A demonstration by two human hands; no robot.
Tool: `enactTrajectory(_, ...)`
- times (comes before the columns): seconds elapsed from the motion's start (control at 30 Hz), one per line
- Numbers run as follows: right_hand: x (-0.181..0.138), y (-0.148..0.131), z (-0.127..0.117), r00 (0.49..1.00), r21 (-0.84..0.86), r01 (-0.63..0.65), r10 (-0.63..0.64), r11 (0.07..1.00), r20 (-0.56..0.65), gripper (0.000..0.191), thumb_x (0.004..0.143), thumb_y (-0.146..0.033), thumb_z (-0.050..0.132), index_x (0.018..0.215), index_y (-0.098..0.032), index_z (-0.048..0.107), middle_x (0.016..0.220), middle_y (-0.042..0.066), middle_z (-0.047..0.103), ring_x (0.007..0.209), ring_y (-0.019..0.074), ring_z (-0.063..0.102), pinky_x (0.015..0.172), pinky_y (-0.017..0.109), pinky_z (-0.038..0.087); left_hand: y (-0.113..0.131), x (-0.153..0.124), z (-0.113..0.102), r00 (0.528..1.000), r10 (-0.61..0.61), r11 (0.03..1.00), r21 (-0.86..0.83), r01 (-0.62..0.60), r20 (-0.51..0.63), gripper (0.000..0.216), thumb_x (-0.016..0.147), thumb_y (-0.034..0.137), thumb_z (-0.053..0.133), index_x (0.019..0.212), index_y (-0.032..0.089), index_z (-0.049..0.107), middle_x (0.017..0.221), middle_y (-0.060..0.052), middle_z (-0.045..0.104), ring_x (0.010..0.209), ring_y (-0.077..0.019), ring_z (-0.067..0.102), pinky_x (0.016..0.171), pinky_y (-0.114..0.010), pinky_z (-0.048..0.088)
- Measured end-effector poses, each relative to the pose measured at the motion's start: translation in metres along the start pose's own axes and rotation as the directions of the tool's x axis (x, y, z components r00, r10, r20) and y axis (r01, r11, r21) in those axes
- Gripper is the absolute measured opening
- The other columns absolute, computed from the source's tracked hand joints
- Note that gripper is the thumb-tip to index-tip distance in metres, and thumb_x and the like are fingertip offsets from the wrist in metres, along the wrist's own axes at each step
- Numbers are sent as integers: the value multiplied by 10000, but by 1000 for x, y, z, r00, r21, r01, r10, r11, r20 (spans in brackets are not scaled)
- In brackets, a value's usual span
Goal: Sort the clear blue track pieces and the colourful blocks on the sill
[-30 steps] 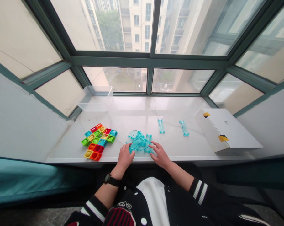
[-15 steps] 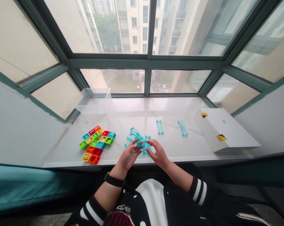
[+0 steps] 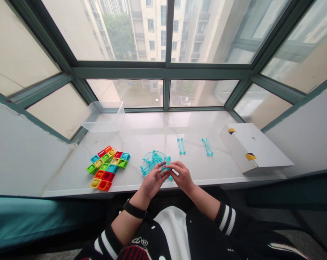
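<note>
My left hand, palm turned up, has its fingertips closed on a curved, see-through teal plastic piece. From the other side my right hand pinches the edge of the same piece, fingers and thumb together. The fingertips of both hands meet there and hide part of it. Beneath and behind lies a small heap of similar teal plastic pieces, overlapping so that single shapes are hard to make out. Beyond my right hand, two separate teal pieces lie apart on the sill: a straight one and a slightly curved one.
Several coloured square blocks lie grouped on the left of the white sill. A clear plastic bin stands behind them near the window. On the right is a white box with black-and-yellow tabs.
My hands have come together, and my right fingers now pinch near the left fingertips. The curved teal piece has been raised and turned between them. The view has shifted slightly.
</note>
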State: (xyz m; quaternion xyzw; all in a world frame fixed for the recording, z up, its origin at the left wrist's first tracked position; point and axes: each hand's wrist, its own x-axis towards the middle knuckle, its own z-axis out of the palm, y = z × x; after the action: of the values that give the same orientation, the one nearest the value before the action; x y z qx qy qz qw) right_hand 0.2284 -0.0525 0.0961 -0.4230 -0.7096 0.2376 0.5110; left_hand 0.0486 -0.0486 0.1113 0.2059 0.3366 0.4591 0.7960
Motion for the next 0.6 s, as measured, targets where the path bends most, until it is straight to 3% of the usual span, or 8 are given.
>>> enactTrajectory(0.23,-6,20,-6,999,-48,-38,37,998,-26,212,1016,-242,610,1137,-302,774,1013,59,711,943,219,710,874,371,619,-13,2,-4,978,106,953,300,-47,-182,470,828,365,839,1247,231,674,1371,-138,627,1241,-310,678,1101,-481,544)
enactTrajectory(0.47,-9,31,-25,995,-89,-79,72,993,-75,153,1010,-249,621,1052,-279,765,988,56,713,918,215,710,862,365,603,-13,-6,4,998,63,867,495,-55,2,574,814,371,850,1363,307,693,1575,-96,557,1472,-350,510,1214,-502,426)
enactTrajectory(0.6,-12,48,-50,984,-134,-130,112,982,-136,154,1015,-280,609,1004,-268,762,983,64,724,934,228,710,878,383,598,-4,-12,7,994,-14,827,560,-50,108,520,846,404,819,1347,310,715,1539,-101,599,1426,-348,559,1184,-514,455)
